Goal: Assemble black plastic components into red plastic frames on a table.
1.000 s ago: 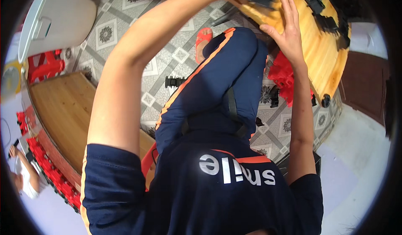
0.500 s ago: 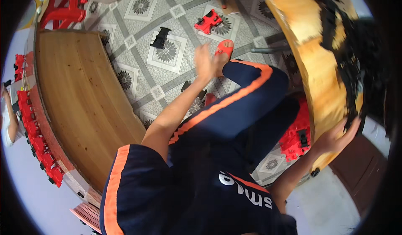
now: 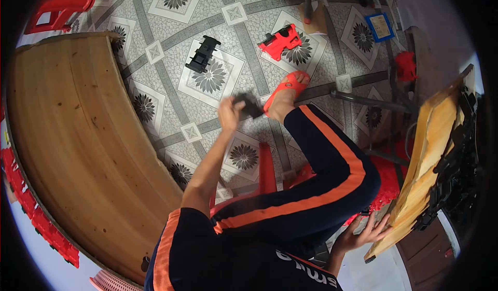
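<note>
Low over the tiled floor, my left hand is closed on a black plastic part, blurred by motion, beside my orange sandal. Farther off on the floor lie another black plastic part and a red plastic part. My right hand has its fingers spread and holds nothing; its fingertips are at the near end of the wooden table on the right. Black plastic parts are heaped on that table.
On the left stands a large wooden panel, with red parts lined up beyond its edge. A red stool is at the far left. Red parts are piled under the right table, near metal legs. A blue-framed card lies at the far right.
My left hand has taken hold of the black part that lay on the floor near my foot. My right hand has moved from the heaped black parts to the table's near end. The view has shifted.
</note>
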`<state>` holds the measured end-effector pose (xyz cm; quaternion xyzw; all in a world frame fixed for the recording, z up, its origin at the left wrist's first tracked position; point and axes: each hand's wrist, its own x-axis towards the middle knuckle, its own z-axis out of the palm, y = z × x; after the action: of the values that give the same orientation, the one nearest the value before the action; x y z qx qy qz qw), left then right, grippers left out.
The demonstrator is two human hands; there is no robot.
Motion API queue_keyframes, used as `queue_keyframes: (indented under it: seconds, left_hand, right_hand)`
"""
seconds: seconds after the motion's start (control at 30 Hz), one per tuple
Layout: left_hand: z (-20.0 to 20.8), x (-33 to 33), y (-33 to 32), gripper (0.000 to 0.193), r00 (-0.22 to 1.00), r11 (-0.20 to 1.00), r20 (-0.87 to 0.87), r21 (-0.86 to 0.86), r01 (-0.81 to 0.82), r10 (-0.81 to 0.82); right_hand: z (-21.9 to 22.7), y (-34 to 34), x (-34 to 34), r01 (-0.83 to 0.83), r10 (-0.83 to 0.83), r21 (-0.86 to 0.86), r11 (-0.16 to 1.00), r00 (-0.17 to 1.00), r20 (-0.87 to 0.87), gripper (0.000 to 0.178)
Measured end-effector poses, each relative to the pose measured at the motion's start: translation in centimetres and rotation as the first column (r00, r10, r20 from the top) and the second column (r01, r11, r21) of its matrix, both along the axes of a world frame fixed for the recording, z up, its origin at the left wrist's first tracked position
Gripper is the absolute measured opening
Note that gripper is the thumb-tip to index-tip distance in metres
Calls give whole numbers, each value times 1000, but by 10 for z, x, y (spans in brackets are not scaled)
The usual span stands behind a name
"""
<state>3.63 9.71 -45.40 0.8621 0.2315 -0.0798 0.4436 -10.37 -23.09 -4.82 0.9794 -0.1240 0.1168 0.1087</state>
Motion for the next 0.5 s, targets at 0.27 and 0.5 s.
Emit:
queue_keyframes:
  seconds: [0.27,0.5]
  left_hand:
    - [-57,165,256,73,963,938,-263,316,143,-58]
    - [-38,83,111,28,989,984,10,-102,-148,149]
  right_hand:
    - [18,13,-5,11,-16,258,966,1000,18,34]
    - [22,29,-42,140,-141,299,944,990,-17,27]
